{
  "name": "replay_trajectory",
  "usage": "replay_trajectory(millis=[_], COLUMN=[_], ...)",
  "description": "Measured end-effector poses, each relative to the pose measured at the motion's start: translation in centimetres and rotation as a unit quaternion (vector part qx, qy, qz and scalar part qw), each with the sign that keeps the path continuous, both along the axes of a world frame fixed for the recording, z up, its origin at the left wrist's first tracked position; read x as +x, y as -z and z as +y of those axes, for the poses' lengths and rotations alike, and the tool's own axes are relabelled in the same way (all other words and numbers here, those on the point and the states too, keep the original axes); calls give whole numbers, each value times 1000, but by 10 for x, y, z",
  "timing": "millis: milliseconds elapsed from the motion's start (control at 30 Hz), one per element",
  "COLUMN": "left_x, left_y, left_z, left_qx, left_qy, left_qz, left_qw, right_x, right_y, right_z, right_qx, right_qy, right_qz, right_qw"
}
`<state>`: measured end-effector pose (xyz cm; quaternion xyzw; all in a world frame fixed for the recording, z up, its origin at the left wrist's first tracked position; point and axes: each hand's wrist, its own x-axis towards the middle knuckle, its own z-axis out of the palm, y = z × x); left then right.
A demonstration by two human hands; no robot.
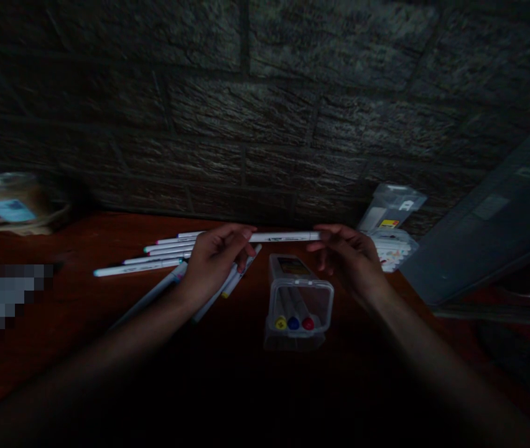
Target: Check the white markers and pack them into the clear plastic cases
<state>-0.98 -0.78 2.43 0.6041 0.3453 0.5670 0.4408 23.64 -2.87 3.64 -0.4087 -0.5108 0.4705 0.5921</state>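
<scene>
A white marker (286,237) is stretched level between my two hands, above the table. My left hand (221,255) pinches one end of it, and my right hand (351,255) is closed on the other end, hiding the tip. Below the marker lies a clear plastic case (300,286) with its open end toward me; inside, three markers show yellow, blue and red ends. Several white markers (139,267) lie loose beside and behind my left hand, one with a yellow end (241,272) near its fingers.
Behind my right hand stands a second clear case (393,249), lid raised, filled with markers. An iced drink cup (10,199) with a straw sits at the far left in a holder. A brick wall (246,112) closes the back; a grey metal piece (489,199) rises at right.
</scene>
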Motion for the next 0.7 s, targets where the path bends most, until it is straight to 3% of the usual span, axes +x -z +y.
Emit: replay_trajectory(millis=[267,467,700], left_x=[3,4,2], left_y=[5,10,6], left_z=[-3,-3,-1], left_qx=[27,40,16], left_qy=[-8,-7,2], left_qz=[64,72,58], left_qw=[998,997,998], right_x=[0,-3,-3], right_y=[11,12,12], right_z=[3,2,3], right_qx=[29,47,28], right_qy=[-1,1,5], right_qz=[-48,-65,-50], right_qw=[998,997,998])
